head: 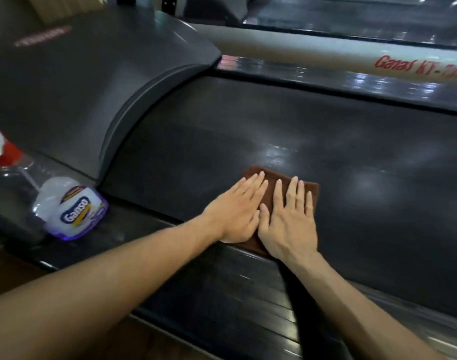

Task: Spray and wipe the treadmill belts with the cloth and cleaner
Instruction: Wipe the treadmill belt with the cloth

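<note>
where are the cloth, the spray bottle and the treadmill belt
cloth (pixel 271 183): head view, bare brown patch between the fingers
spray bottle (pixel 74 209): head view, on its label
treadmill belt (pixel 248 131): head view, bare black surface beyond the cloth

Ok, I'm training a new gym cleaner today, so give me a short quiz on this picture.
1. True or false: both hands press flat on the brown cloth.
2. Where does the spray bottle stand? A) on the belt B) on the side rail by the motor cover C) in a hand
3. What colour is the lettering on the far rail?

Key: 1 true, left hand and right hand; 2 B; 3 red.
</note>
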